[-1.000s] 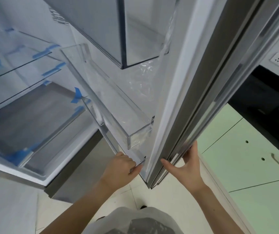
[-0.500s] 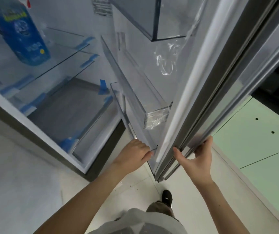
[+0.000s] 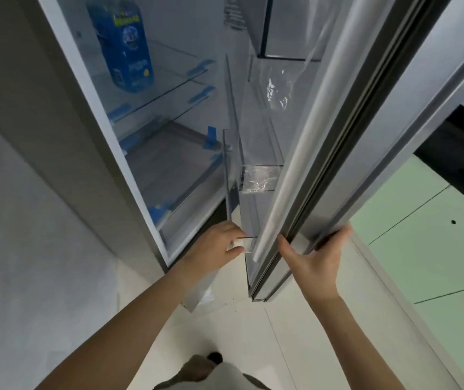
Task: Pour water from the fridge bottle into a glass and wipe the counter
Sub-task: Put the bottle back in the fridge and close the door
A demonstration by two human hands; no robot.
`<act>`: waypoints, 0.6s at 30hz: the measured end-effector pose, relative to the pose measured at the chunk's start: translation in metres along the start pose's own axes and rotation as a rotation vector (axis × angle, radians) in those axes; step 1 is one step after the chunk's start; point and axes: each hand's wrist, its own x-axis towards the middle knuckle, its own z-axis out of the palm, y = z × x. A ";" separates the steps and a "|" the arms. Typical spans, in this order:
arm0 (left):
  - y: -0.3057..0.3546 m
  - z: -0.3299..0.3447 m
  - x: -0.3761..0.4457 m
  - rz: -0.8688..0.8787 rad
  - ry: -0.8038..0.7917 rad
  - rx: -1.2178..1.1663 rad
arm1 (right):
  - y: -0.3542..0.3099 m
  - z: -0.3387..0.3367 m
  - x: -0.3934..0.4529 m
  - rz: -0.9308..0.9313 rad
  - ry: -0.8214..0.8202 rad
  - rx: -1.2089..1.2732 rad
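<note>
Fingers on door; bottle far.

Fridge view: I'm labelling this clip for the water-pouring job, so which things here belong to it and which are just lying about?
Belongs to the job:
- blue bottle standing on the upper glass shelf
- fridge door, open
- right hand gripping the door's lower edge
- left hand at the lowest door bin

Just lying about:
- loose plastic film on the door
- green cabinets
</note>
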 end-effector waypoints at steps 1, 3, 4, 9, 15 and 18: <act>-0.001 -0.002 -0.002 -0.028 0.009 -0.009 | -0.007 0.002 0.002 -0.018 -0.012 0.016; -0.003 -0.006 -0.004 -0.074 0.017 -0.022 | -0.022 0.009 0.005 -0.063 -0.016 0.044; -0.003 -0.008 -0.006 -0.093 0.024 -0.022 | -0.029 0.013 0.006 -0.092 -0.010 0.057; -0.011 -0.022 -0.014 -0.133 0.025 -0.021 | -0.057 0.029 0.011 -0.193 0.039 0.081; -0.042 -0.038 -0.020 -0.078 0.011 0.028 | -0.070 0.059 0.005 -0.203 0.068 0.089; -0.060 -0.047 -0.023 -0.044 0.014 0.033 | -0.076 0.079 -0.001 -0.237 0.097 0.055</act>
